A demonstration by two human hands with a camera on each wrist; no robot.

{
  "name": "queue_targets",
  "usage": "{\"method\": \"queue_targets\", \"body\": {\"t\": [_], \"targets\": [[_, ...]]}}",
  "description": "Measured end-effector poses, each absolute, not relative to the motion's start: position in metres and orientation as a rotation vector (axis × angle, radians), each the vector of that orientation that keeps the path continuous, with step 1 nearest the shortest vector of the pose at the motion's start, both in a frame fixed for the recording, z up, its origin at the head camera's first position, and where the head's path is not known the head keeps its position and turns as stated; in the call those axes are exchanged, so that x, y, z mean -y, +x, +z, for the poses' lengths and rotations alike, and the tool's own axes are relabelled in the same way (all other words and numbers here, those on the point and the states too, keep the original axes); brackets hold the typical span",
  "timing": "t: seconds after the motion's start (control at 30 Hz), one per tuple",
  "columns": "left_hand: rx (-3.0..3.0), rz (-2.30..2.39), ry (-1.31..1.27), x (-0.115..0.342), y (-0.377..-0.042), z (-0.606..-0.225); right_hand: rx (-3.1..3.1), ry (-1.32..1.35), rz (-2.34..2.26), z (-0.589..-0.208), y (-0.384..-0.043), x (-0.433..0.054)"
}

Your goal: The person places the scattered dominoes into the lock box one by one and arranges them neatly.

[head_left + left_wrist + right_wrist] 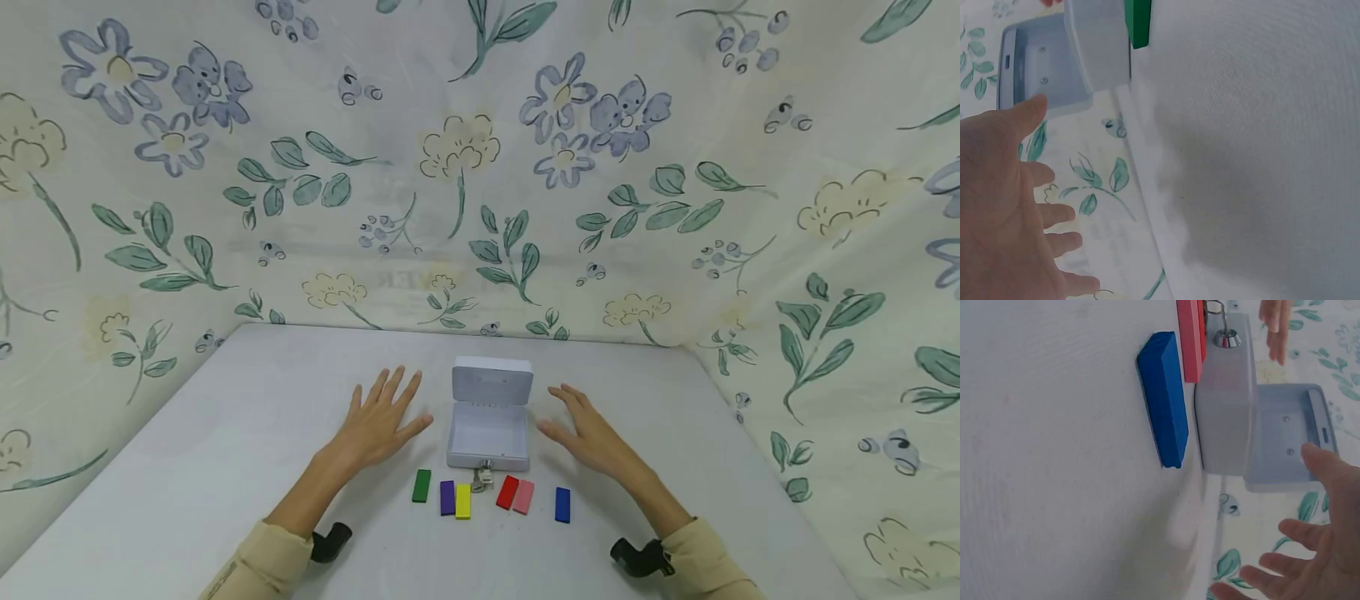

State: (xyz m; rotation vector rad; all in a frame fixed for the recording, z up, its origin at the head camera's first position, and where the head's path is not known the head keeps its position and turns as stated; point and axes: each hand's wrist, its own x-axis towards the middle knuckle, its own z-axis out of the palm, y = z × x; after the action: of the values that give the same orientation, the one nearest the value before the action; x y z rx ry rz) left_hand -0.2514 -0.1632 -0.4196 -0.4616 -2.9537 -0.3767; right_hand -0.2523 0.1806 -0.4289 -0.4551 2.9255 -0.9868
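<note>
We record left hand (pixel 375 429) and right hand (pixel 592 437), fingers spread, at nine and three o'clock of one lid-raised, pale-grey, rectangular box (pixel 489 433); six coloured oblong blocks (pixel 463 502) around six.

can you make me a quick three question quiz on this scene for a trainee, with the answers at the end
1. True or false: the lid of the box stands open.

2. Which of these lies farthest to the right in the head view?
a) green block
b) blue block
c) yellow block

3. What do the left grip and the right grip hold?

Key: 1. True. 2. b. 3. Nothing; they hover on either side of the box.
</note>
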Motion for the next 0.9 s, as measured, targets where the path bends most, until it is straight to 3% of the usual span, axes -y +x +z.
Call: {"method": "queue_targets", "body": {"t": [0.37, 0.9], "targets": [[2.932, -0.595, -0.54, 0.163, -0.248, -0.425, -2.647, -0.446, -1.362, -0.43, -0.252, -0.171], [2.995, -0.857, -0.645, 0.165, -0.241, -0.422, -2.471, -0.631, -1.381, -0.442, -0.265, -0.16]]}}
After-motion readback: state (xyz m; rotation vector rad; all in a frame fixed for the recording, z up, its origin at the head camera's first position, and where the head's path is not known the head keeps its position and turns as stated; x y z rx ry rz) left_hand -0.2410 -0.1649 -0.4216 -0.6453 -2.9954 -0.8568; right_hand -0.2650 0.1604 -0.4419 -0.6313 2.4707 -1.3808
